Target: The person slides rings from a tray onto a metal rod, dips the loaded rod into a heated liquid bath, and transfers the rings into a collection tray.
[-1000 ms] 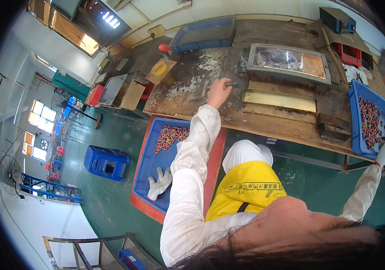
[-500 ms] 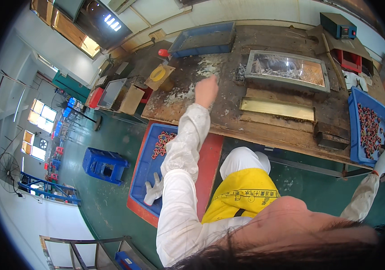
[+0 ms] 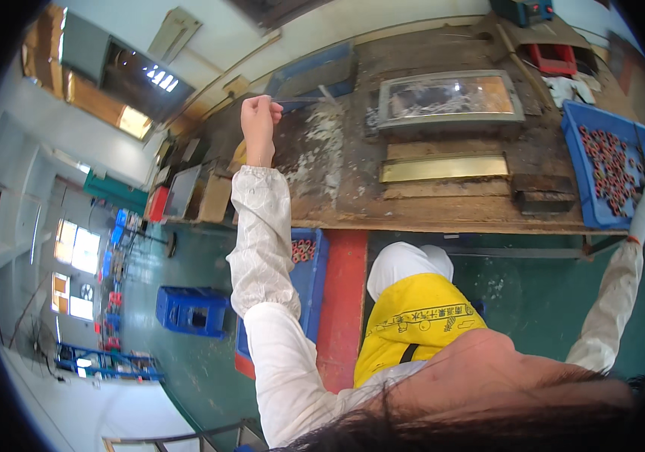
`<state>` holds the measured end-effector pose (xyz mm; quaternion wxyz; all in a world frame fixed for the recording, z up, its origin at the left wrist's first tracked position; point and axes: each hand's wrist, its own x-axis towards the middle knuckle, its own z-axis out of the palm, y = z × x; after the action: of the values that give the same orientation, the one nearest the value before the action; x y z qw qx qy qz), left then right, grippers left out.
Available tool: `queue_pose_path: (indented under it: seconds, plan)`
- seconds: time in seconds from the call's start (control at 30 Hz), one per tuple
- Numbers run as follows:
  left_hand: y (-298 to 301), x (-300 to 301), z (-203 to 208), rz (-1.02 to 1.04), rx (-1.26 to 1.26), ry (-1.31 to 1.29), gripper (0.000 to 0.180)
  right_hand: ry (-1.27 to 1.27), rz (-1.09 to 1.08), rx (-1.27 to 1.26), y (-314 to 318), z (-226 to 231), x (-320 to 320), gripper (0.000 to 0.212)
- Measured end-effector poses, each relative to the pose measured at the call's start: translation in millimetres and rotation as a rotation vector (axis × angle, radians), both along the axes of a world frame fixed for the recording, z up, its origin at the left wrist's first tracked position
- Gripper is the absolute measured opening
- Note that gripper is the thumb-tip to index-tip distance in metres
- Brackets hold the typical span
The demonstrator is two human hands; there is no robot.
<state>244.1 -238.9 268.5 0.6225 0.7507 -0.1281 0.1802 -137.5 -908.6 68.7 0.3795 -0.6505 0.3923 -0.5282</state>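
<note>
My bare left hand (image 3: 259, 124) is raised over the left part of the wooden bench, its fingers pinched on a thin dark strip-like tool (image 3: 300, 100). The tool points right and has a pale piece at its far end; its exact kind is unclear. At the far right, my gloved right hand (image 3: 644, 211) grips a dark, long tool (image 3: 643, 154) over a blue tray (image 3: 574, 147). Many small reddish ring-shaped parts (image 3: 607, 162) lie in that tray. My left forearm partly hides a second blue tray (image 3: 311, 282), where more such parts (image 3: 303, 250) show.
On the bench (image 3: 322, 207) are a glass-topped metal frame (image 3: 450, 120), a shiny yellowish rectangular trough (image 3: 443, 169) and a dark metal block (image 3: 544, 194). A shallow blue tray (image 3: 315, 68) stands behind. A red board (image 3: 343, 294) lies below; a blue stool (image 3: 190, 310) stands left.
My left hand has risen from the bench and moved left, and the thin tool now shows in it. The view has shifted. My right hand stays at the right tray.
</note>
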Motion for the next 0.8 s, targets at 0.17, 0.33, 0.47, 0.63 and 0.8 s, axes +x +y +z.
queue_pose_path:
  seconds: [0.17,0.33,0.47,0.63,0.8]
  plan:
    - [-97.6,10.1,-23.3,-0.361,-0.168,0.142,0.012,0.015,-0.029,-0.029,9.7,8.3,-0.6,0.03]
    - [-191.2,7.8,-45.0,-0.55,-0.234,0.259,0.014,0.072,-0.048,0.015,32.9,22.6,2.3,0.029]
    - [-242.4,10.1,-67.1,-0.594,-0.252,0.383,0.009,-0.055,0.012,0.059,34.3,24.1,-0.9,0.027]
    - [-273.5,5.7,-77.6,-0.638,-0.232,0.448,0.01,-0.078,0.003,0.061,47.1,33.5,3.8,0.026]
    - [-286.4,3.4,-77.9,-0.612,-0.172,0.423,0.009,-0.041,0.007,0.071,39.6,28.7,1.3,0.026]
